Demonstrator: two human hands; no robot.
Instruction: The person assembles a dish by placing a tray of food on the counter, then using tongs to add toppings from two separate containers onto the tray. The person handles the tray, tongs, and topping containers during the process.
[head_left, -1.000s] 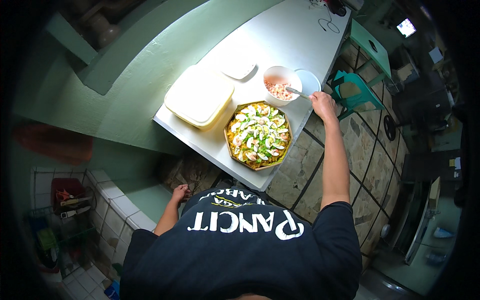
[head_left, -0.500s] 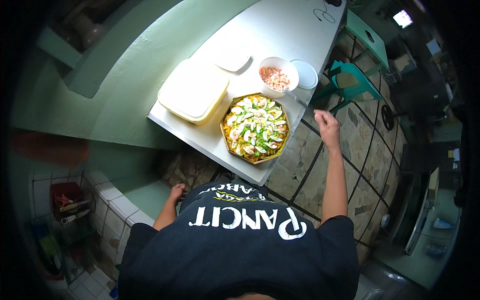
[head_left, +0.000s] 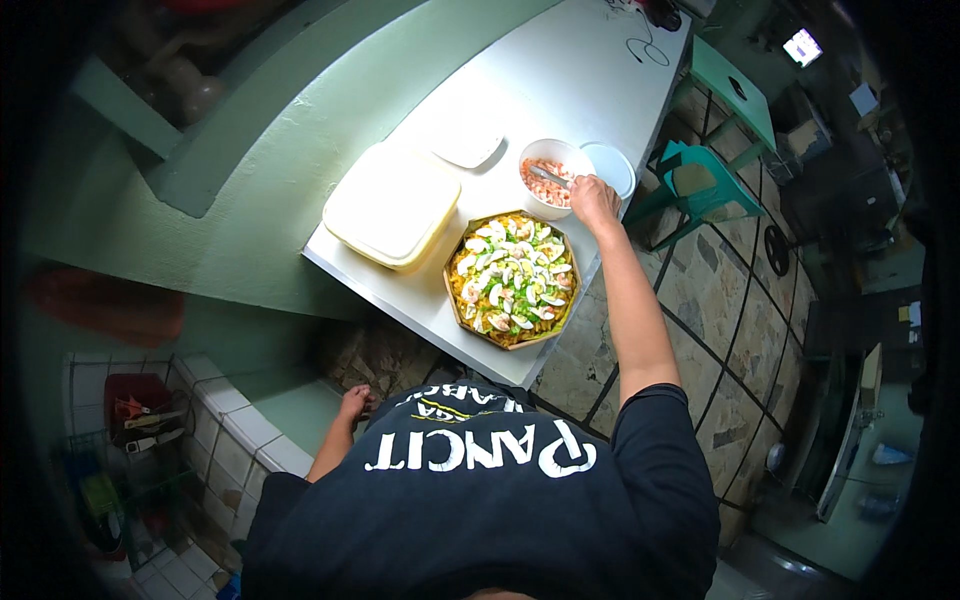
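In the upper middle of the frame my right hand (head_left: 594, 193) grips a spoon (head_left: 548, 176) in the white shrimp bowl (head_left: 549, 172), the noodle tray (head_left: 512, 279) below looks nearly fully topped, and my left hand (head_left: 355, 403) hangs open, empty.

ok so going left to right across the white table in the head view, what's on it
cream lidded container → octagonal tray of noodles with egg slices → white bowl of pink food, with the right hand at a utensil in it → small white lid
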